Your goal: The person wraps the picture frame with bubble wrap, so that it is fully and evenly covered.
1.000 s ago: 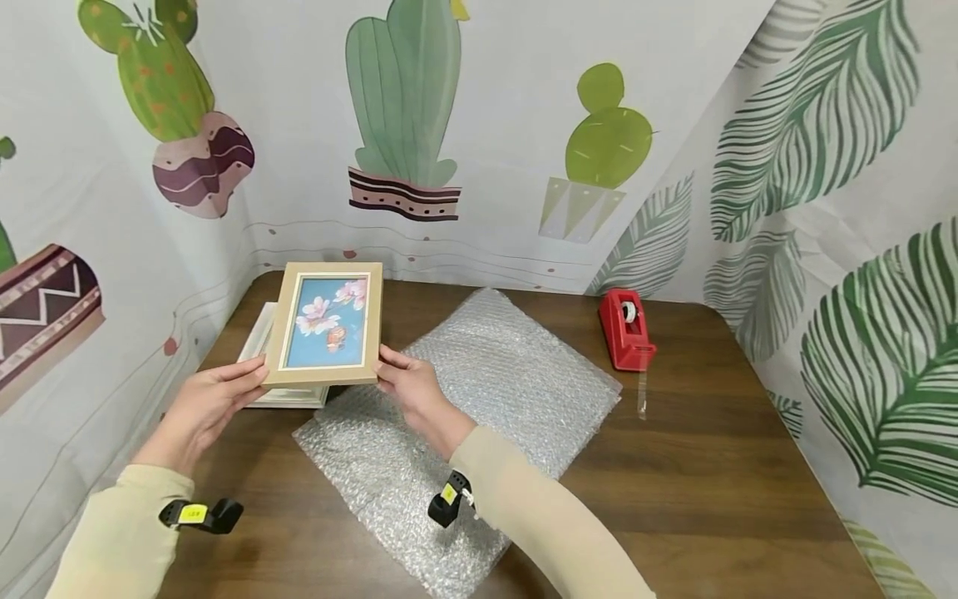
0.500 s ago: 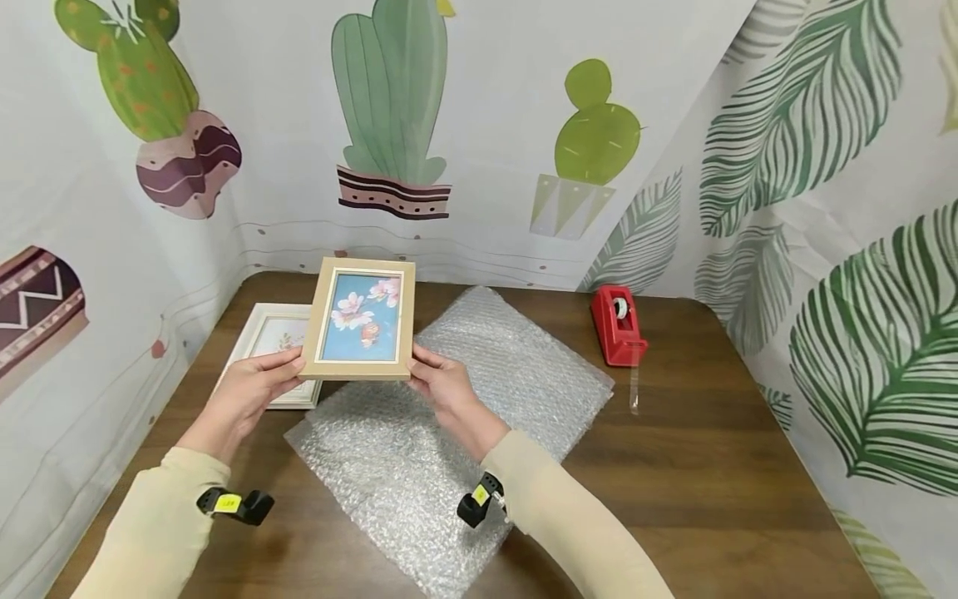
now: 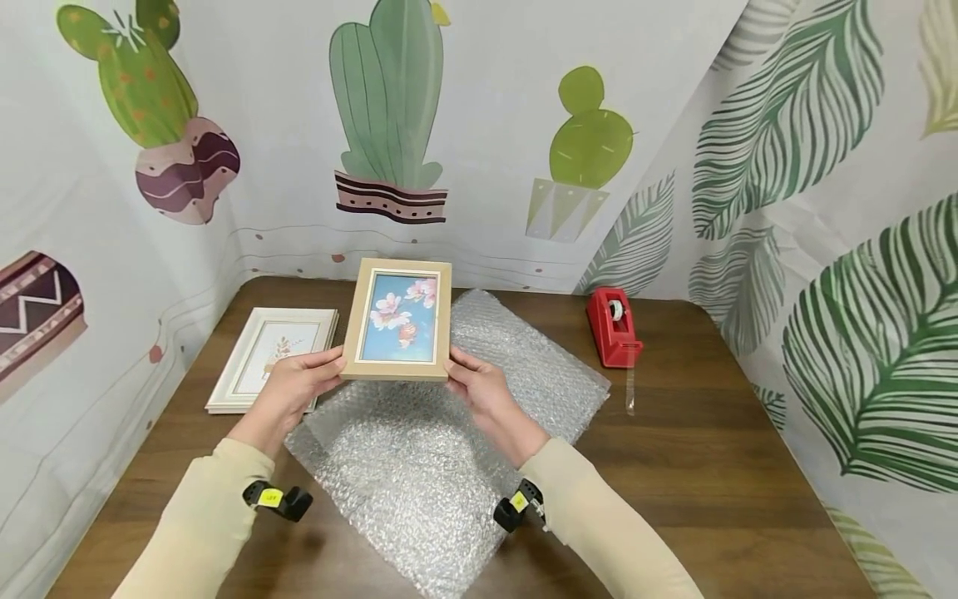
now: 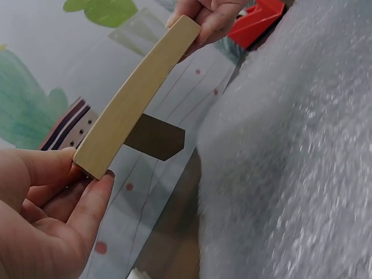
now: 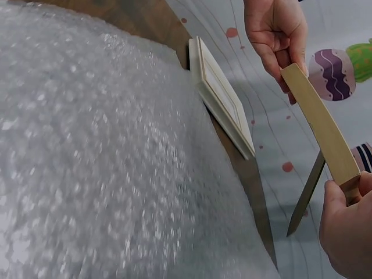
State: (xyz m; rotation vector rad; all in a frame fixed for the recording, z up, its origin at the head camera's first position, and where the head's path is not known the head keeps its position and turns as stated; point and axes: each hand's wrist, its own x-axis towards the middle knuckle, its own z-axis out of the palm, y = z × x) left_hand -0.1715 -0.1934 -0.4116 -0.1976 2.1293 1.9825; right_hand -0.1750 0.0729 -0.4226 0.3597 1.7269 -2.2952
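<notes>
A light-wood picture frame [image 3: 402, 318] with pink blossoms on blue is held up between both hands, tilted toward the head camera. My left hand [image 3: 292, 384] pinches its lower left corner, thumb on one face and fingers on the other, as the left wrist view shows. At the lower right corner, my right hand [image 3: 486, 395] pinches it the same way. A dark stand leg [image 4: 156, 137] juts out from the frame's back. Below and behind the hands, a sheet of bubble wrap [image 3: 419, 474] lies spread on the table, apart from the frame.
A white picture frame [image 3: 243, 366] with a plant print lies at the table's left, beside the bubble wrap. On the right stands a red tape dispenser [image 3: 614, 329] with a strip of tape hanging off it. Patterned cloth [image 3: 494, 125] rises behind the brown table [image 3: 688, 466].
Both hands have carried the wooden picture frame rightward, from over the white frame to over the bubble wrap's far part. The white frame now shows almost fully.
</notes>
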